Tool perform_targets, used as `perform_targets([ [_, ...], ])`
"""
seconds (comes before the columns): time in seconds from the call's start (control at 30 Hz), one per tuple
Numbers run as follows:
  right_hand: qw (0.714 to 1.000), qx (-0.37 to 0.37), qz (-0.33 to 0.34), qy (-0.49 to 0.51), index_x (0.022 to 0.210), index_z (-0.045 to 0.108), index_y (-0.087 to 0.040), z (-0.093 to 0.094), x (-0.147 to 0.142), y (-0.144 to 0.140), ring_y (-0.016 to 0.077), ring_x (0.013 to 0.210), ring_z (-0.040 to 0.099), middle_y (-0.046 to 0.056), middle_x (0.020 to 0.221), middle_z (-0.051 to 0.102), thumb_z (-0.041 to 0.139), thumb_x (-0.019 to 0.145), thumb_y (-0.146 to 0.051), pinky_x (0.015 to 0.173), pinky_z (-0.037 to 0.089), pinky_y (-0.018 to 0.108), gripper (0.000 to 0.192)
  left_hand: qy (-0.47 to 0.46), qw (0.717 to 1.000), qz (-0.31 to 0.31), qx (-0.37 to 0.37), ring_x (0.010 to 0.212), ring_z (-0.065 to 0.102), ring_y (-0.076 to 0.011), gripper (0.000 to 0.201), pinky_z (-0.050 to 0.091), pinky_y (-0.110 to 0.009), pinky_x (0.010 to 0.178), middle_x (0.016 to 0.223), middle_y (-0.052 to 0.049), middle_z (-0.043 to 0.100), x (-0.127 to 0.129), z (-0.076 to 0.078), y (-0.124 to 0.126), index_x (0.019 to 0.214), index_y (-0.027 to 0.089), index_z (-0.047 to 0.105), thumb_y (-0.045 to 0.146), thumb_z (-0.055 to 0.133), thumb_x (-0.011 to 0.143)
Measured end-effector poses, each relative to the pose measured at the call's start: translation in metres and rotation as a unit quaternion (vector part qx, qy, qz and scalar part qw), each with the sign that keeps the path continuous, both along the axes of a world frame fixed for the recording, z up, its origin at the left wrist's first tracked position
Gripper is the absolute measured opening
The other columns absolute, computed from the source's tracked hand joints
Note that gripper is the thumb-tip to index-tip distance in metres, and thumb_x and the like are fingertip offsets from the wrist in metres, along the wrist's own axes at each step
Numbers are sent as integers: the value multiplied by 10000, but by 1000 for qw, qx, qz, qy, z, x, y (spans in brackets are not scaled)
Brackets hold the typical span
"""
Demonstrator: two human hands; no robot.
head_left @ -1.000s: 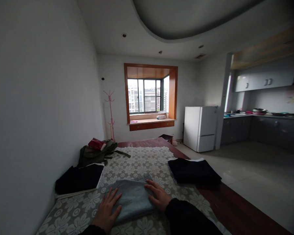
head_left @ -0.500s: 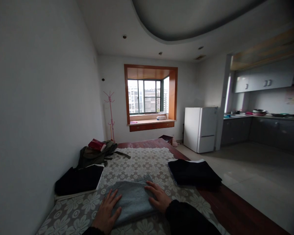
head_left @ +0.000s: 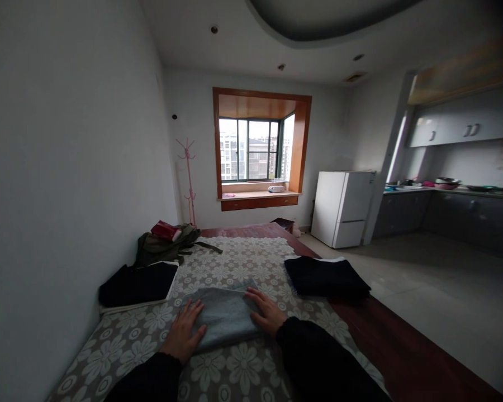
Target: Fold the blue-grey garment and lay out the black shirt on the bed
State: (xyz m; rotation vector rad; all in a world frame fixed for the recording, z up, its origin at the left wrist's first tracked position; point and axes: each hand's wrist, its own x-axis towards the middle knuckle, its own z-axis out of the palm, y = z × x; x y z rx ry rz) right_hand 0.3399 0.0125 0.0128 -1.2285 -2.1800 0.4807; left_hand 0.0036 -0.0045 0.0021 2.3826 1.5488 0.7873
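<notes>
We rest the left hand and right hand, spread and apart, on the gray cloth. We judge it folded, its far edges not yet aligned.

I find the grey cloth partly hidden beneath both hands; sleeves cropped at bottom edge; counter items, middle right, indistinct.

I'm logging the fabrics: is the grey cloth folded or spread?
Folded: the grey cloth lies in a compact bundle, another layer showing at its far edge.

2 hands on grey cloth — dim, apparently folded.
</notes>
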Motion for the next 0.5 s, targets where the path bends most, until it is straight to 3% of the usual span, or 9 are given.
perform_targets([
  [0.1,999,4,-27,20,1519,365,-205,-3,0,4,270,1419,372,106,1528,431,531,819,-313,1177,288,447,727,-35,998,46,-21,1461,336,-273,610,331,-473,1182,1531,-121,458,1,4,0,1474,159,428,359,486,901],
  [0.17,994,-3,-105,19,1513,362,-203,-4,2,7,290,1399,394,121,1501,453,542,838,-367,1163,299,454,717,-44,994,101,-23,1451,357,-265,580,340,-443,1173,1505,-136,480,0,6,1,1438,140,449,353,471,899],
  [0.23,978,-24,-205,-15,1447,455,-205,-2,6,8,340,1366,420,144,1448,493,567,850,-481,1152,274,502,667,-30,985,172,-9,1459,333,-288,544,303,-459,1184,1472,-158,506,-3,9,2,1384,120,484,364,460,898],
  [0.3,962,-53,-258,-71,1305,594,-206,3,9,7,391,1326,441,164,1374,542,582,832,-609,1139,231,556,621,2,974,229,-6,1470,295,-335,532,249,-501,1194,1457,-191,509,-7,10,1,1318,100,523,413,469,891],
  [0.4,959,-81,-234,-135,1075,703,-198,14,8,2,419,1274,466,178,1280,585,588,803,-686,1110,231,574,570,25,967,254,-27,1467,278,-377,495,228,-522,1188,1443,-209,514,-11,11,0,1183,117,578,489,495,867],
  [0.5,966,-115,-206,-106,1011,695,-173,25,1,0,418,1264,465,181,1237,594,682,772,-560,1088,282,536,455,-25,971,236,-35,1442,329,-374,417,272,-501,1168,1385,-210,557,-10,12,2,1093,142,572,472,526,841],
])
